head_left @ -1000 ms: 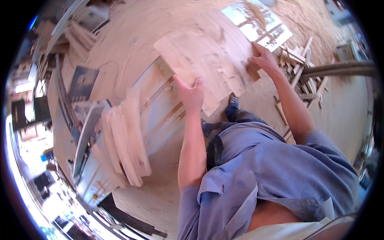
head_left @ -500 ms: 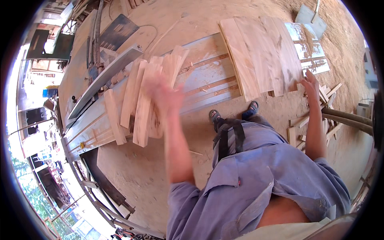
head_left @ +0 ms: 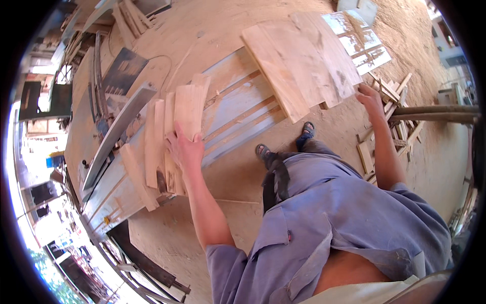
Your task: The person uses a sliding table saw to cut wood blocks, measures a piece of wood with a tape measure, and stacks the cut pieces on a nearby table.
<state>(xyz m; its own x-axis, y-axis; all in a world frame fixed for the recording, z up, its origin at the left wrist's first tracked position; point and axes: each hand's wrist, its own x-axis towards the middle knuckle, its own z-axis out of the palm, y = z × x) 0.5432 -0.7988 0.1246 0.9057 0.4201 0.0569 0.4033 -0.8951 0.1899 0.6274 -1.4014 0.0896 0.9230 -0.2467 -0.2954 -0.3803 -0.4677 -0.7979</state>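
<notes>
My left hand [head_left: 186, 149] lies on a loose row of pale wooden boards [head_left: 190, 109], its fingers spread over the lower end of one. These boards rest side by side on a metal saw table [head_left: 238, 96] near its long raised fence [head_left: 119, 134]. Toward the right, a wide layer of planks [head_left: 304, 66] lies side by side across the table. My right hand [head_left: 372, 103] is at the near right corner of that layer, fingers loosely bent and apart from the thumb. Whether its fingertips touch the wood is hard to make out.
Wood offcuts [head_left: 400, 131] are heaped on the floor to the right, beside brown poles [head_left: 435, 114]. Behind them sawdust [head_left: 405, 40] is piled. A dark panel [head_left: 124, 71] lies beyond the fence. My sandalled feet [head_left: 308, 127] stand beside the table.
My left hand, blurred above the boards before, has come down onto them. Several of those boards sit differently, closer together. The whole view has shifted, and my right hand stays by the plank corner.
</notes>
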